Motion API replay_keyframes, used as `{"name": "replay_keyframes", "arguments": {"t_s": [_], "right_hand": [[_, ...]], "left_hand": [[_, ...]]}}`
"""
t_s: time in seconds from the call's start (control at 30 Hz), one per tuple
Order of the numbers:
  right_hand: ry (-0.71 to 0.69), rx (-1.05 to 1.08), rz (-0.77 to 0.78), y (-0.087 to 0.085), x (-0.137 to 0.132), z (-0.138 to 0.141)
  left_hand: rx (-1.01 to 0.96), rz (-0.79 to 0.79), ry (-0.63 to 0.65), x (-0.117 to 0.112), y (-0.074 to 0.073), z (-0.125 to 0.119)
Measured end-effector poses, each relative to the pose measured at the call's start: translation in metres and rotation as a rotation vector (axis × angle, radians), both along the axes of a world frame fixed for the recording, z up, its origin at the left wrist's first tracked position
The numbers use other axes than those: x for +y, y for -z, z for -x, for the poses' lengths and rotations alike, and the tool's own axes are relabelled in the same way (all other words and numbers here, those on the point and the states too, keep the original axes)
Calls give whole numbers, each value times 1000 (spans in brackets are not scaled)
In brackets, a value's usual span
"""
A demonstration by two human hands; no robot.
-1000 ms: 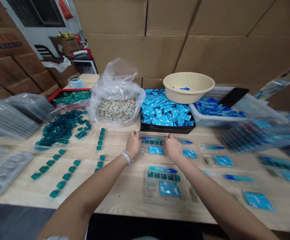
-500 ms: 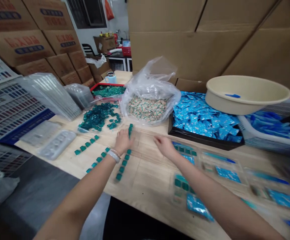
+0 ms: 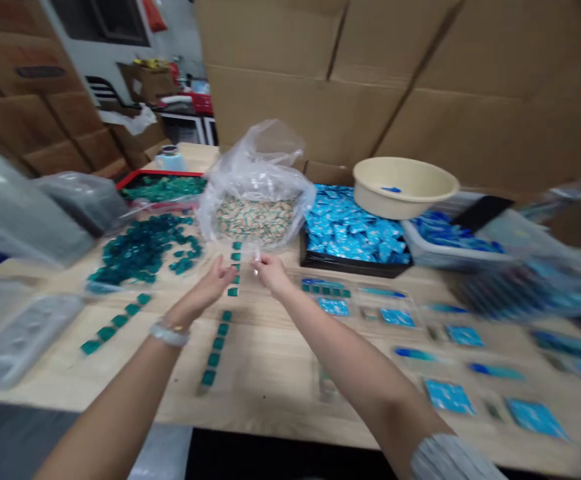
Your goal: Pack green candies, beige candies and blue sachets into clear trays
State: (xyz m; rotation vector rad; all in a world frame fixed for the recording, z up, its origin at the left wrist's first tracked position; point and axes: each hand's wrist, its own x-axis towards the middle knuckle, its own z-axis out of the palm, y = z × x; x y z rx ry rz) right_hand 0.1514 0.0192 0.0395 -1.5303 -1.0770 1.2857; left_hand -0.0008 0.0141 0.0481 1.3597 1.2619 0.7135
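Observation:
A strip of teal squares [image 3: 219, 337] runs down the wooden table [image 3: 270, 373] from the clear bag. My left hand [image 3: 209, 285] is at the strip's upper part, fingers curled together at the squares. My right hand [image 3: 270, 272] is just right of it, thumb and finger pinched on a small pale bit that motion blur hides. A white band is on my left wrist. Both hands sit just in front of the clear plastic bag of beige sachets [image 3: 253, 217].
A heap of loose teal squares [image 3: 143, 248] and another strip [image 3: 113, 327] lie to the left, with clear trays [image 3: 20, 337] beyond. To the right are filled blister trays [image 3: 327, 299], a black tray of blue sachets [image 3: 350, 230], a cream basin [image 3: 405, 187] and a white basket [image 3: 445, 233]. Cardboard boxes stand behind.
Both hands have left the filled tray at the middle and come together at the top of the teal strip. The view swung left and then back to the right.

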Motion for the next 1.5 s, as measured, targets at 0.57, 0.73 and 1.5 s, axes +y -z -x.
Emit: {"name": "replay_keyframes", "arguments": {"t_s": [0.57, 0.73, 1.5], "right_hand": [[342, -546, 112, 11, -145, -323], [426, -765, 204, 43, -134, -334], [-172, -1618, 19, 54, -135, -306]], "left_hand": [[-352, 278, 397, -44, 6, -299], [358, -525, 405, -50, 39, -293], [591, -758, 719, -82, 38, -270]]}}
